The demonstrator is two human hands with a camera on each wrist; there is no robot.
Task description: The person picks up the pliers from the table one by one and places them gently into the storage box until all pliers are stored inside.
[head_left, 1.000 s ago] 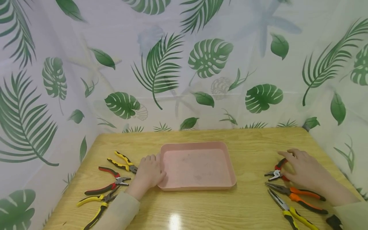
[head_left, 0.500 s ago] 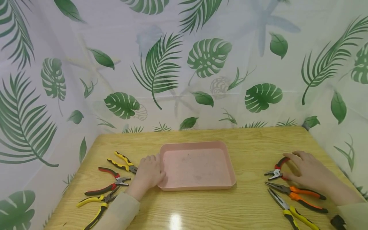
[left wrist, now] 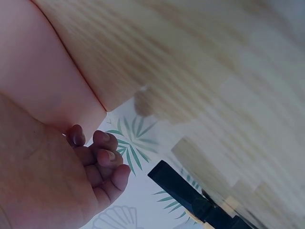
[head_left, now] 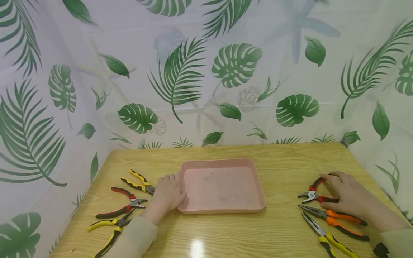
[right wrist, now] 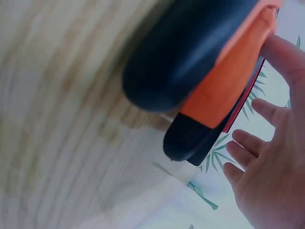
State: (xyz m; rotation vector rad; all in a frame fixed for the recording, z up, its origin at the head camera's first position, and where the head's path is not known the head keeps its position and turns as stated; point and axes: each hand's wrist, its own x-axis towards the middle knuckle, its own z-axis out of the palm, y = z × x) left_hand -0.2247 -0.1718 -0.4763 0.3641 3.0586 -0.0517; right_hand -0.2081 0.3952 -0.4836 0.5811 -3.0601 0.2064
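A shallow pink tray (head_left: 222,211) lies on the table. At its left edge, my left hand (head_left: 167,193) grips the rim with curled fingers; the thumb's contact is partly hidden. The left wrist view shows the palm and curled fingers (left wrist: 110,157) beside the tray's pink wall (left wrist: 47,57). At the right, my right hand (head_left: 350,195) is spread around the handles of red-and-black pliers (head_left: 312,195), fingers by the upper handle and thumb by the lower one. In the right wrist view, its fingers are extended, with orange-and-black handles (right wrist: 219,90) in front.
Orange-and-black long-nose pliers (head_left: 345,224) and yellow-and-black long-nose pliers (head_left: 322,234) lie near my right forearm. Left of the tray are yellow-and-black pliers (head_left: 138,182), red-and-black pliers (head_left: 129,206) and another yellow-and-black pair (head_left: 116,225). A leaf-patterned cloth (head_left: 200,86) hangs behind.
My right hand has drawn slightly right, uncovering more of the red-and-black pliers' lower handle. The pliers, the tray and my left hand stay in place.
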